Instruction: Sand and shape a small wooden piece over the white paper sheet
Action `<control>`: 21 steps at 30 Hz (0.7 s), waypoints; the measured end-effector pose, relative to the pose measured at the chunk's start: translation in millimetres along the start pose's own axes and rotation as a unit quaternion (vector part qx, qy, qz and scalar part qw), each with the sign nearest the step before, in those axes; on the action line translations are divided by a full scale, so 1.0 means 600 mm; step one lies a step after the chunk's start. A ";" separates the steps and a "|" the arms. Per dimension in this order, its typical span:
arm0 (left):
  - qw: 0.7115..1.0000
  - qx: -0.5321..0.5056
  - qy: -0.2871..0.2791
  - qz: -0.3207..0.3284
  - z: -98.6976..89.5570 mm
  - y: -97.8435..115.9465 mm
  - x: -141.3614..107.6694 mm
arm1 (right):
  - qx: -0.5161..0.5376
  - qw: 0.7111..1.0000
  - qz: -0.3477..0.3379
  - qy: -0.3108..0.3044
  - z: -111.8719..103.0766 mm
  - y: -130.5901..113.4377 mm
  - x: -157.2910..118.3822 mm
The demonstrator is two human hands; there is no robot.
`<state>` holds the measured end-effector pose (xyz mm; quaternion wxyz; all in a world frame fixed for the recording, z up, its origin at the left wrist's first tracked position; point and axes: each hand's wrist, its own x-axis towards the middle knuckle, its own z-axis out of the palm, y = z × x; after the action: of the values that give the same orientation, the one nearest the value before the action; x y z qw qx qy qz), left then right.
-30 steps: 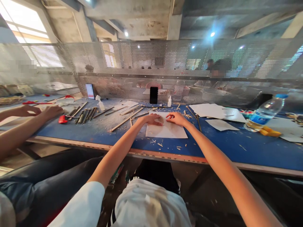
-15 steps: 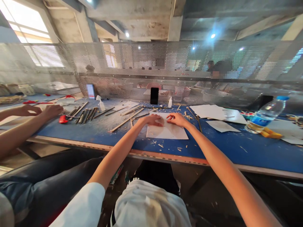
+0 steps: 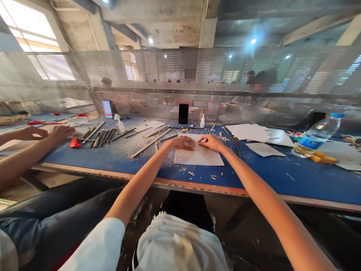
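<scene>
A white sheet of paper (image 3: 200,159) lies on the blue table in front of me, with both hands over its upper part. My left hand (image 3: 184,143) rests on the sheet's left side, its fingers stretched out over the paper. To its right is my right hand (image 3: 211,142), thumb and forefinger pinched together just above the sheet. Whatever is in that pinch is too small to make out. Pale wood shavings (image 3: 191,173) are scattered close to the paper's near edge.
Wooden sticks (image 3: 150,144) and metal tools (image 3: 103,138) lie to the left. A phone (image 3: 183,114) and a small white bottle (image 3: 202,121) stand behind the sheet. Papers (image 3: 265,149) and a water bottle (image 3: 318,135) are right. A neighbour's hands (image 3: 60,132) work at far left.
My right hand's thumb and forefinger have come together into a pinch, where they were slightly apart before. My left hand stays in nearly the same place on the paper.
</scene>
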<state>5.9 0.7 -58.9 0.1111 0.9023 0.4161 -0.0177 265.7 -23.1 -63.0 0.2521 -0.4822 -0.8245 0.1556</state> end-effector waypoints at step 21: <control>1.000 0.009 -0.002 -0.010 0.000 0.002 0.000 | -0.036 0.999 0.001 0.016 0.011 -0.001 0.005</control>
<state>6.8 0.2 -58.7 0.1037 0.8991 0.4246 -0.0245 260.0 -20.8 -67.5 0.2477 -0.4947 -0.8246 0.1181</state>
